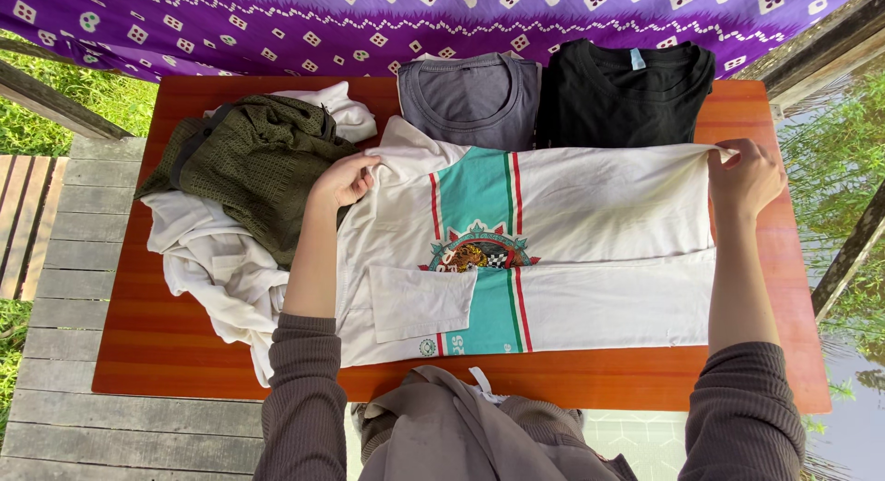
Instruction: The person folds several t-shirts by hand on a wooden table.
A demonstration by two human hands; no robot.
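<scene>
Orange wooden table (166,352), white striped shirt (590,250), clothes heap (240,195), folded grey shirt (472,98), folded black shirt (622,94)

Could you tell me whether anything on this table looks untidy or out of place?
Yes: the loose heap of an olive-green knit garment and crumpled white cloth at the left spills over the orange wooden table edge, unlike the folded grey shirt and black shirt behind.

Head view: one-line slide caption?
Left hand and right hand pinch a white teal-striped shirt flat on an orange table, beside unfolded clothes.
</scene>
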